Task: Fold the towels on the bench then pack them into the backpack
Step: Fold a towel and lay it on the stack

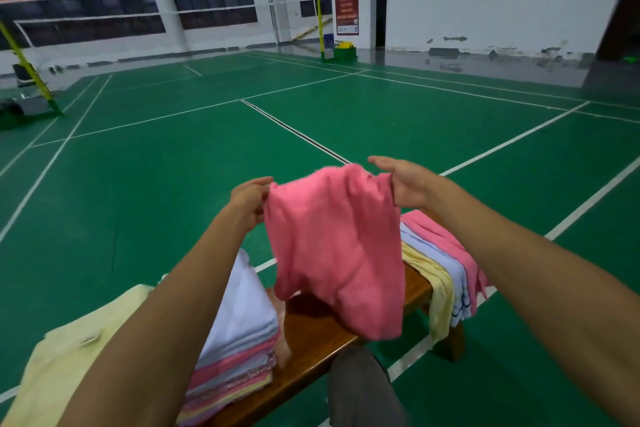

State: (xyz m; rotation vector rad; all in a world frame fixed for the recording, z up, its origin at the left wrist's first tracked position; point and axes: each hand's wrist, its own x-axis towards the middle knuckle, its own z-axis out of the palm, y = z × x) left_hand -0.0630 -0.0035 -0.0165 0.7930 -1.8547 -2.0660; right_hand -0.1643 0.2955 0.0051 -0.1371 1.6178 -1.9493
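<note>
both hands lift a pink towel point(337, 253) above the bench point(322, 333): left hand point(248, 199) pinches its top left corner, right hand point(403, 180) grips the right corner; lower edge hangs free below the fingers.

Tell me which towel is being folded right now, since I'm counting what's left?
The pink towel held up in the air by its top corners, left hand and right hand. All the other towels lie on the bench, stacked or draped.
</note>
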